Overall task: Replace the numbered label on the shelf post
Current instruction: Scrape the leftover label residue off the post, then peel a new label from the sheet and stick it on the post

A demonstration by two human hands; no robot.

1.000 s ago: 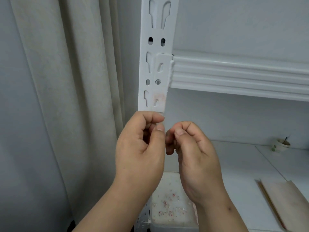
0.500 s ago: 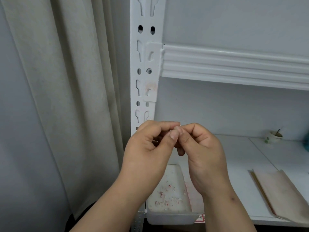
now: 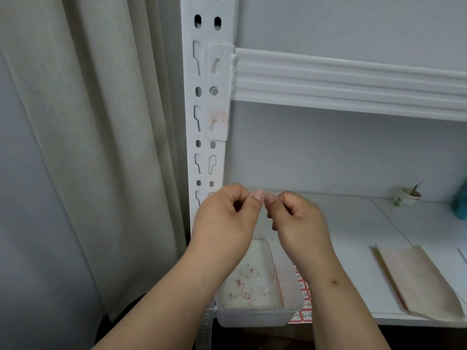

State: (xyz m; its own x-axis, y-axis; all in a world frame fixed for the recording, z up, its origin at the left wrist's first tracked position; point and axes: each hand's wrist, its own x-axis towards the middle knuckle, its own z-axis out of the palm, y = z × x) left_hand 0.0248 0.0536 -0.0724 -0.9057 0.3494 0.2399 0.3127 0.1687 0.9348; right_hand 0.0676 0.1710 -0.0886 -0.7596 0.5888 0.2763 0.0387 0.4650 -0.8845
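Note:
The white slotted shelf post stands left of centre. A faint pinkish patch of label residue marks the beam bracket on it; no label is stuck there. Below it, my left hand and my right hand are held together in front of the post. Their fingers are curled, and the thumb and forefinger tips of both meet at one spot. Whatever lies between the tips is too small and blurred to make out. A sheet of red-edged numbered labels lies on the lower shelf, partly under the tray.
A clear plastic tray holding several red-and-white label scraps sits at the shelf's front left corner. A tan paper sheet lies to the right, with a small cup and a blue object at the back. A curtain hangs on the left.
Both hands have dropped lower, away from the residue patch. They stay together, fingertips touching, and the view has tilted down to show more of the tray.

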